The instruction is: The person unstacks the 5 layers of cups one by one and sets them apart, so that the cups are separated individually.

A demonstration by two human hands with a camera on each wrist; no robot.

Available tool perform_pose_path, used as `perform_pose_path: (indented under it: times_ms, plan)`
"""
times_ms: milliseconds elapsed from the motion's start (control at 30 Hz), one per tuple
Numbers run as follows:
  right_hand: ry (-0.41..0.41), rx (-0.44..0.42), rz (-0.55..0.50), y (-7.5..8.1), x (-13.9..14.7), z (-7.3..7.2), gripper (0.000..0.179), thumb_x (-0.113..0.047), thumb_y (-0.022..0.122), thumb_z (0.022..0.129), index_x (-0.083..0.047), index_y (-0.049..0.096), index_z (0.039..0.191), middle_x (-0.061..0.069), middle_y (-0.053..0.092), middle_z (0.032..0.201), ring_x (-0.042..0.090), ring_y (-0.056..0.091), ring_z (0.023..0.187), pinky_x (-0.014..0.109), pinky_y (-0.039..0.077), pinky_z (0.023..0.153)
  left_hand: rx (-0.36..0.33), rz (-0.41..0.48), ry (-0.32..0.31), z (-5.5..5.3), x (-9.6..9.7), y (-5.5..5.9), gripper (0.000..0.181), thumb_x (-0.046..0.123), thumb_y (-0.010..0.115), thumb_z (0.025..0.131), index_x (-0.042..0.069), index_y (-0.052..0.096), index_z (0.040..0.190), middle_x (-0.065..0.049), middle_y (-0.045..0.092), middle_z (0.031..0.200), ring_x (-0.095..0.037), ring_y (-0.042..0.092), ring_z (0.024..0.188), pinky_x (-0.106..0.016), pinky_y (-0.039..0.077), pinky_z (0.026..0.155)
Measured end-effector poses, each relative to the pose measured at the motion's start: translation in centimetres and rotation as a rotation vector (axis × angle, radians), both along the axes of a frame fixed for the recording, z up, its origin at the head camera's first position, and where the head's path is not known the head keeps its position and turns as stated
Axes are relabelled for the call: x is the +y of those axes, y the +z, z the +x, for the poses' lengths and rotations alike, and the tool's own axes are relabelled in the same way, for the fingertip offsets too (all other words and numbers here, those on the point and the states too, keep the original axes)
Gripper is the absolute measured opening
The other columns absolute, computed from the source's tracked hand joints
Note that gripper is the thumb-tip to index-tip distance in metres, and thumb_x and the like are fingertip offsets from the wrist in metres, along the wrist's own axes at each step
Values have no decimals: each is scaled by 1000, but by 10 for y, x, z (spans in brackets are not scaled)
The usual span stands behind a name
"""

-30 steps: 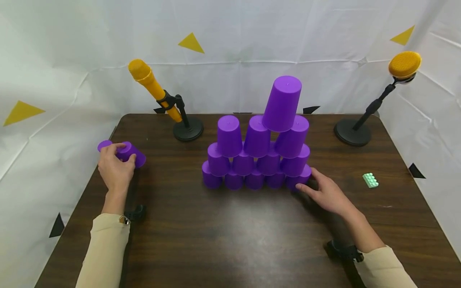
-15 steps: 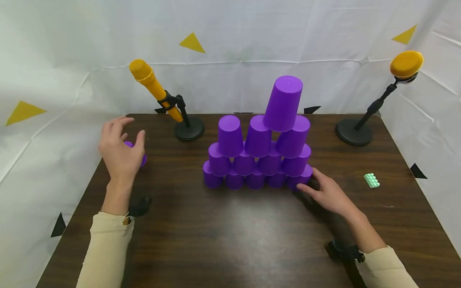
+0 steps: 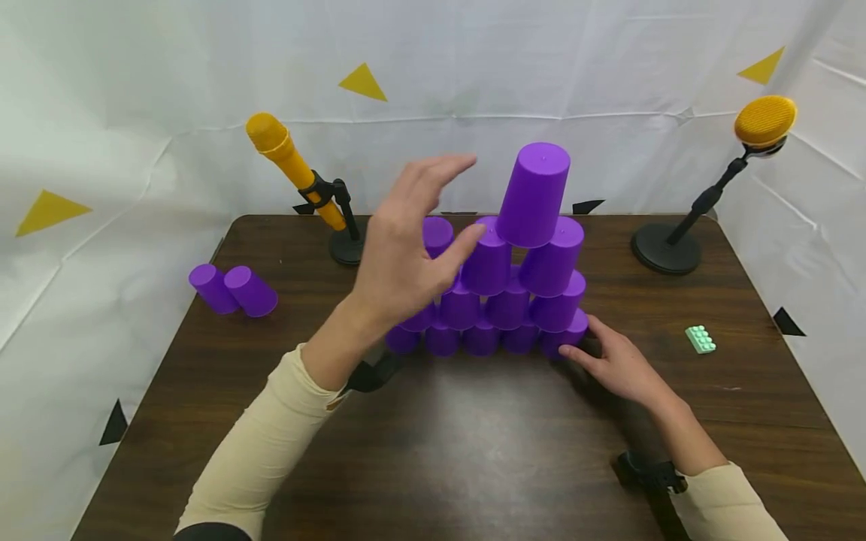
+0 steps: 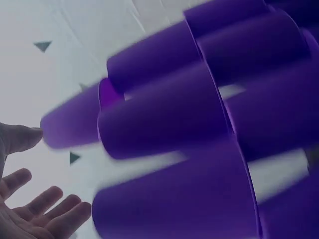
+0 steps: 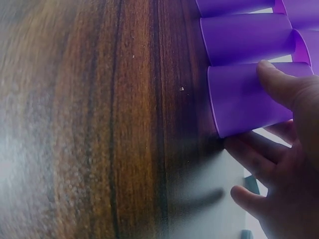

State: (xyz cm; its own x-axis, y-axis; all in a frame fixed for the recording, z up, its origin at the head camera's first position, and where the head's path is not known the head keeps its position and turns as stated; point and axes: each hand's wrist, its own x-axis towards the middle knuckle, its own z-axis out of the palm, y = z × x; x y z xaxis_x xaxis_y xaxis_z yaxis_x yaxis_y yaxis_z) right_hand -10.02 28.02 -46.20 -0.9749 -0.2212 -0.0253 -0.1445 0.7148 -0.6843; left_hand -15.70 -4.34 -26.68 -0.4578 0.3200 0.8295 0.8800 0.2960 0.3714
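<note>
Upside-down purple cups stand stacked in a pyramid mid-table. A lone top cup (image 3: 534, 197) rests on the right pair of the three-cup third row. My left hand (image 3: 406, 244), holding nothing, is raised before the pyramid's left side, hiding part of its left cups; thumb and fingers are spread apart. In the left wrist view its fingertips come close to the upper cups (image 4: 159, 117). My right hand (image 3: 619, 364) grips the bottom row's rightmost cup (image 5: 251, 97), thumb on the near side and fingers round the outer side.
Two more purple cups (image 3: 252, 291) stand upside down at the table's left. An orange microphone (image 3: 291, 161) on a black stand is at back left, another round-headed microphone (image 3: 764, 122) at back right. A mint-green toy brick (image 3: 700, 340) lies to the right.
My left hand has released a purple cup at the left, lifted, and swung right to the pyramid. The right hand has kept its place on the bottom cup.
</note>
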Motion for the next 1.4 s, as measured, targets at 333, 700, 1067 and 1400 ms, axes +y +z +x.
perform_pose_path:
  times_ms: [333, 700, 1067, 1400]
  plan:
    - [9, -10, -10, -1, -1, 0, 65, -39, 64, 95, -5, 40, 145, 23, 57, 132, 42, 53, 122, 61, 42, 97, -74, 8, -104, -3, 53, 2, 62, 16, 74, 87, 2, 47, 141, -12, 51, 138, -13, 43, 129, -24, 35, 106]
    - [-1, -9, -4, -1, 1, 0, 63, -38, 64, 95, -5, 41, 143, 23, 56, 133, 43, 52, 122, 62, 41, 97, -127, 17, -22, -2, 61, 1, 49, 17, 76, 86, 9, 59, 132, -7, 59, 123, -9, 53, 110, -23, 48, 80]
    - [-11, -35, -6, 0, -1, 1, 67, -42, 63, 95, -5, 39, 146, 24, 54, 135, 43, 50, 124, 63, 40, 99, -51, 266, -46, 17, 9, 12, 44, 2, 78, 81, -2, 62, 121, -14, 60, 119, -19, 60, 107, -31, 57, 79]
    - [-11, -20, -7, 0, -2, 3, 66, -40, 64, 95, -4, 40, 144, 24, 55, 134, 43, 51, 124, 62, 40, 98, -299, 470, 315, 31, -115, -23, 48, -6, 77, 76, -3, 61, 121, -12, 64, 118, -26, 66, 101, -29, 56, 81]
